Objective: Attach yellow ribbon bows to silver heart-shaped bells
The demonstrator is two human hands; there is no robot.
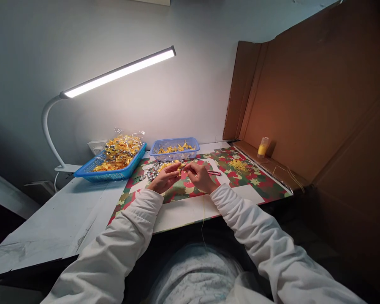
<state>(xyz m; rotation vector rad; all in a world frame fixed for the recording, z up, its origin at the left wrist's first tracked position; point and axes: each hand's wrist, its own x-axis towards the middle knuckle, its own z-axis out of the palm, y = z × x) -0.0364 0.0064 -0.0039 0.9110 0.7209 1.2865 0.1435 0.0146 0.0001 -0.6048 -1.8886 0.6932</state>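
Note:
Above the patterned table mat, my left hand (165,179) pinches a small yellow piece (180,169) that looks like folded ribbon. My right hand (200,176) is close beside it, thumb and fingers closed at the piece's right side; what lies between those fingertips is too small to make out. A thin yellow thread (203,215) hangs below my right hand, over the table edge toward my lap. Behind my left hand lies a heap of shiny silver beads (153,171) with some yellow pieces. A pink-handled tool (214,172) lies just behind my right hand, partly hidden.
A blue basket (123,174) piled with yellow pieces and silver beads stands left; a smaller blue basket (174,155) holds more yellow pieces. Yellow threads (240,165) lie right, near a yellow spool (262,147). A lit lamp (120,72) reaches overhead; cardboard (316,93) walls the right side.

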